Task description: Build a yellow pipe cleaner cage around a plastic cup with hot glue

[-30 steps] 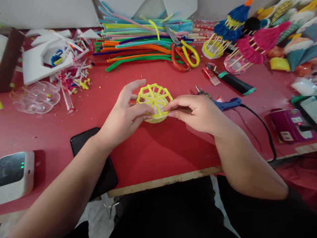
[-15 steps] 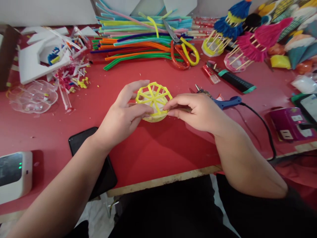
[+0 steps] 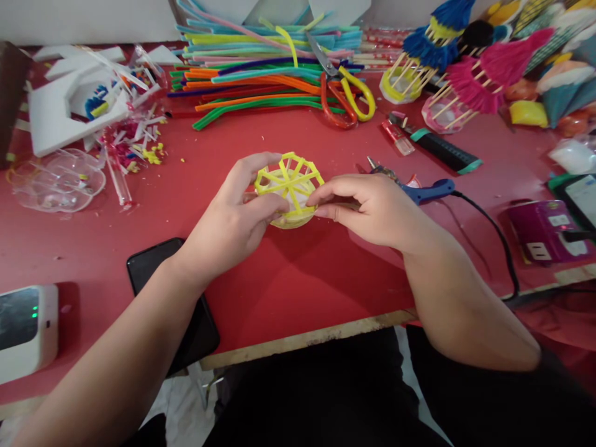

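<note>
A small yellow wheel-shaped frame (image 3: 289,183), with spokes meeting at its centre, stands over a round yellow-rimmed base on the red table. Thin pale sticks show between frame and base. My left hand (image 3: 237,208) grips the frame's left side, thumb at the near edge and forefinger reaching round the far side. At the near right edge, my right hand (image 3: 367,208) pinches the yellow rim between thumb and fingertips. Whatever lies under those fingertips is hidden. Just beyond my right hand is a blue-handled glue gun (image 3: 428,190) with a black cord, partly covered by that hand.
Colourful pipe cleaners (image 3: 251,81) lie at the back, with red-and-yellow-handled scissors (image 3: 347,93) on them. Blue and pink tasselled models (image 3: 484,77) stand at back right near a utility knife (image 3: 447,151). A phone (image 3: 153,264) lies under my left forearm; a purple power block (image 3: 540,233) sits right.
Both hands keep nearly the same hold on the yellow frame. The view shifts slightly, so things on the left of the table appear a little further left.
</note>
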Demonstrator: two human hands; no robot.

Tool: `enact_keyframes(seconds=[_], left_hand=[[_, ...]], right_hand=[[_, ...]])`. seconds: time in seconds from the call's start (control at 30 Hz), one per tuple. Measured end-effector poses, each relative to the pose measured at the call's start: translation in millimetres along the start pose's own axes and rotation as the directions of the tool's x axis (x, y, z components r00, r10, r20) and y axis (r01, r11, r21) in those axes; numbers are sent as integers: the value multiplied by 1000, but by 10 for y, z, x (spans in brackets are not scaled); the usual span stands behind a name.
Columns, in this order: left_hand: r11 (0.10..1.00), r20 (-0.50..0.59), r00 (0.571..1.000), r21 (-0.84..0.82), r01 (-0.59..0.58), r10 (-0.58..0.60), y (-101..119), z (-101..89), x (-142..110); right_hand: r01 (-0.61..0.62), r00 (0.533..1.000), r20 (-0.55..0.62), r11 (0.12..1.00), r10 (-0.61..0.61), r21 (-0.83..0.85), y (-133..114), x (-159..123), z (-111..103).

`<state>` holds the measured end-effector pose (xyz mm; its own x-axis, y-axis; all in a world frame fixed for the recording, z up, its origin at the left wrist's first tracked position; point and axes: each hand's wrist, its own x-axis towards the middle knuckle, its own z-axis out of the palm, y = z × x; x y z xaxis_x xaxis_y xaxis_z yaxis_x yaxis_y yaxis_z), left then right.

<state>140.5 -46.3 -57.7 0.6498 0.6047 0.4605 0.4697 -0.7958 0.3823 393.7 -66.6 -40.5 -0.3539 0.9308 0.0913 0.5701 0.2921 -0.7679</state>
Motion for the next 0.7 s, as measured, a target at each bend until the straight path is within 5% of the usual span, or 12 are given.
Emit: enact_keyframes(seconds=[0.7], left_hand=[[999,-9,1000,33,-7,7,65,-40,3]], right_hand=[[91,995,-25,994,-92,-60,-15,10,25]])
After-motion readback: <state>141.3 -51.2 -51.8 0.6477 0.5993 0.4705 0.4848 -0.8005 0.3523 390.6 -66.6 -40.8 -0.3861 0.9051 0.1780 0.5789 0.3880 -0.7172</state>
